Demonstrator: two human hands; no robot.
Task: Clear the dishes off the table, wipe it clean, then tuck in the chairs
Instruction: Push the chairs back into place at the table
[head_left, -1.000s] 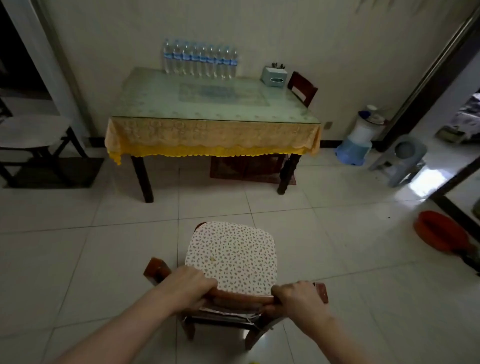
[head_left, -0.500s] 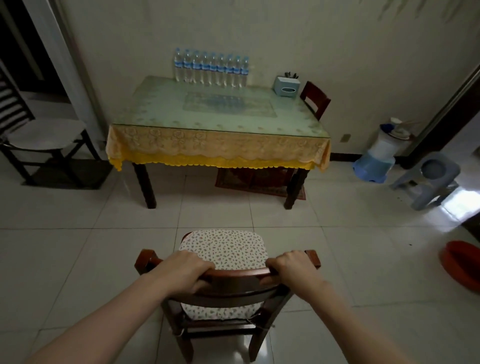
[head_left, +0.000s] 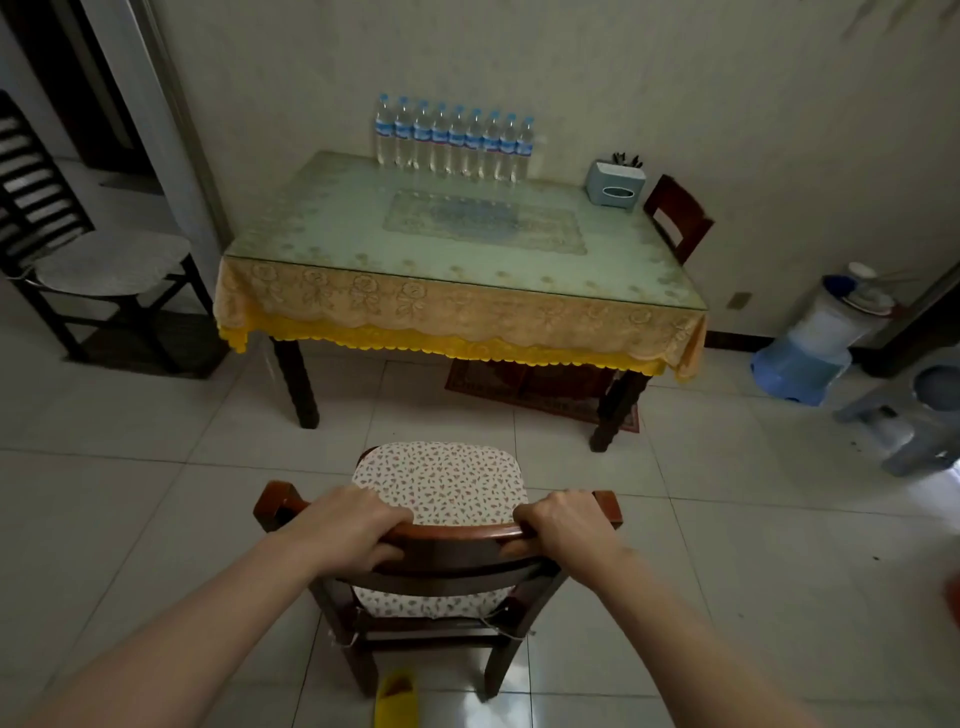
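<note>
A dark wooden chair (head_left: 457, 558) with a flowered seat cushion (head_left: 441, 480) stands on the tiled floor, facing the table. My left hand (head_left: 345, 535) grips the left part of its top rail and my right hand (head_left: 563, 532) grips the right part. The table (head_left: 363, 228) ahead has a glass top over a yellow lace cloth. A gap of floor lies between chair and table. A second wooden chair (head_left: 678, 218) sits pushed in at the table's far right side.
Several water bottles (head_left: 452, 140) line the table's back edge, with a tissue box (head_left: 615, 184) at its right. A black chair (head_left: 98, 265) stands left, a water dispenser (head_left: 818, 338) and grey stool (head_left: 914, 415) right. A yellow slipper (head_left: 397, 699) shows under the chair.
The chair in my hands has come upright from a tilt and moved closer to the table. The view has swung to face the table squarely.
</note>
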